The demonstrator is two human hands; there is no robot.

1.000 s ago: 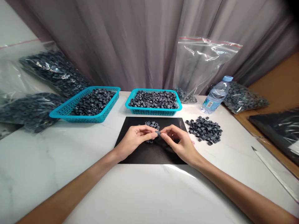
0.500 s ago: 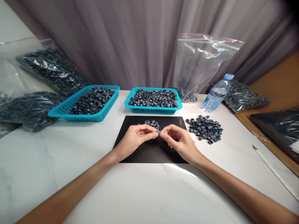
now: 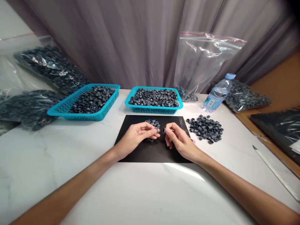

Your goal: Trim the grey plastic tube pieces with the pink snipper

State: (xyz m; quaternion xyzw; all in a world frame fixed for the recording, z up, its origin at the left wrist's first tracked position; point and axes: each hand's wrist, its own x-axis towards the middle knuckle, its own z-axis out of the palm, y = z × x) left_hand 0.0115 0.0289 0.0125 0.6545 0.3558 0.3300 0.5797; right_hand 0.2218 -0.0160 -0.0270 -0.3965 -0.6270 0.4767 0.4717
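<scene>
My left hand (image 3: 140, 132) is closed in a pinch over the black mat (image 3: 150, 153), with a small grey plastic piece (image 3: 157, 130) partly visible at its fingertips. A short gap away, my right hand (image 3: 178, 137) pinches a small dark plastic ring (image 3: 164, 130) between thumb and forefinger. Behind and partly under my left fingers lies a heap of grey ring-shaped pieces (image 3: 152, 122) on the mat. A larger loose pile of dark hollow pieces (image 3: 206, 128) sits on the white table, right of my right hand.
Two blue baskets, one at left (image 3: 103, 116) and one at centre (image 3: 153, 110), hold many grey pieces. Filled clear bags (image 3: 49, 68) lean at left. An upright zip bag (image 3: 199, 59) and a water bottle (image 3: 217, 93) stand back right. A pink object (image 3: 193, 141) peeks out beside my right wrist.
My hands were together at one small grey piece; now they are apart. My right hand has shifted right with the dark ring, while my left stays nearly in place.
</scene>
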